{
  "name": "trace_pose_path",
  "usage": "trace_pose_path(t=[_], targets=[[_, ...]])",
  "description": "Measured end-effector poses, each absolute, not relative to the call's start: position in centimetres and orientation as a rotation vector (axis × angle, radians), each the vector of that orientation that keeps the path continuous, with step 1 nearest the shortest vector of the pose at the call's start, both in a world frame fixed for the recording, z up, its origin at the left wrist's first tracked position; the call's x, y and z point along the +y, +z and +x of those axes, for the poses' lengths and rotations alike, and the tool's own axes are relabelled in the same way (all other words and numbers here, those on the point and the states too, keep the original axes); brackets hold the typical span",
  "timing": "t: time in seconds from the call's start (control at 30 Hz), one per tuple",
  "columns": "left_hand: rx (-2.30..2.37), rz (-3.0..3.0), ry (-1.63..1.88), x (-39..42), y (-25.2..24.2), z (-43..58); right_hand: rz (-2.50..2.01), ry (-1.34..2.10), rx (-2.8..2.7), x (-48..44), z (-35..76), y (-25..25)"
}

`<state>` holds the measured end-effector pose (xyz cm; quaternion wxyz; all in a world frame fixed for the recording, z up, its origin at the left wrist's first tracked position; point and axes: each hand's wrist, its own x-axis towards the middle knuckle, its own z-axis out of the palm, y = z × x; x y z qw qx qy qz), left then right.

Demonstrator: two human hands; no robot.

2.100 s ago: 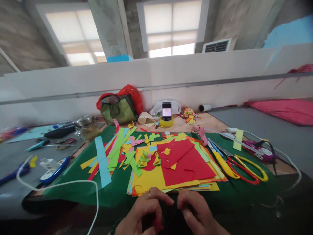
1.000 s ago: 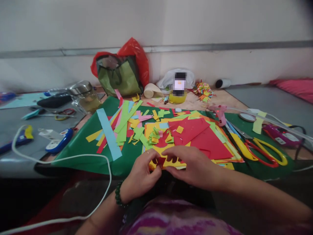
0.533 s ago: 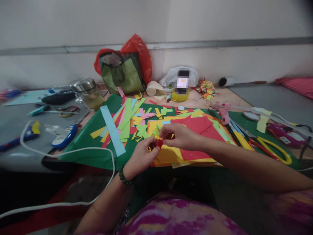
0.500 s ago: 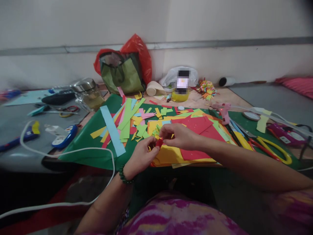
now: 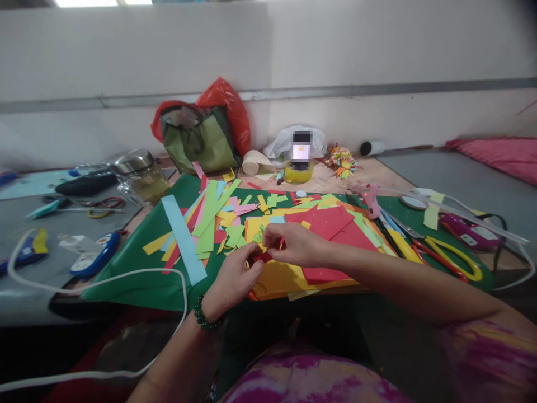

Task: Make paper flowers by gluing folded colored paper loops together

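A small piece of red paper (image 5: 264, 257) is pinched between the thumb and fingers of my left hand (image 5: 237, 277), which wears a dark green bead bracelet. My right hand (image 5: 296, 244) meets it from the right, its curled fingertips closed on the same piece; the fingers partly hide the paper. Both hands are above a stack of yellow paper (image 5: 280, 279), with red sheets (image 5: 321, 224) lying on its right part. Cut green pieces (image 5: 235, 235) lie just beyond my left hand. A long light blue paper strip (image 5: 184, 240) rests farther left.
Under the paper spreads a green sheet (image 5: 126, 280). To the right are a pink glue gun (image 5: 371, 200) and scissors (image 5: 459, 258) with red and yellow handles. A glass jar (image 5: 140, 179) and a green bag (image 5: 201, 140) stand behind. A white cable (image 5: 126, 274) crosses the left.
The view has tilted up and shifted, so everything sits lower and farther left. Both hands stay together at the red paper, whose visible part is now turned differently.
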<state>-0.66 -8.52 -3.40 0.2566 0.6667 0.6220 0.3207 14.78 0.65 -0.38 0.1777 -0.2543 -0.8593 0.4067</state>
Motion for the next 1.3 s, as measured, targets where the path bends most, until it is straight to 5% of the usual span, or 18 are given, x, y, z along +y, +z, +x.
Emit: trace_pose_path(t=[0.33,0.63,1.0,1.3], targets=[[1.725,2.854,1.281,-8.6,-4.5,-1.6,-0.959,1.92,-1.896,2.4,14.5,-0.9],[1.623,3.169,1.187,-8.1,-3.7,-1.3,-0.973,1.955,-1.876,1.8,14.4,-1.0],[1.765,2.954,1.255,-7.6,-3.1,-3.1,-0.807,0.688,-2.431,2.6,19.2,-3.4],[1.758,2.888,1.001,-5.9,-4.2,-3.0,-0.591,0.213,-2.827,2.6,18.6,-3.5]])
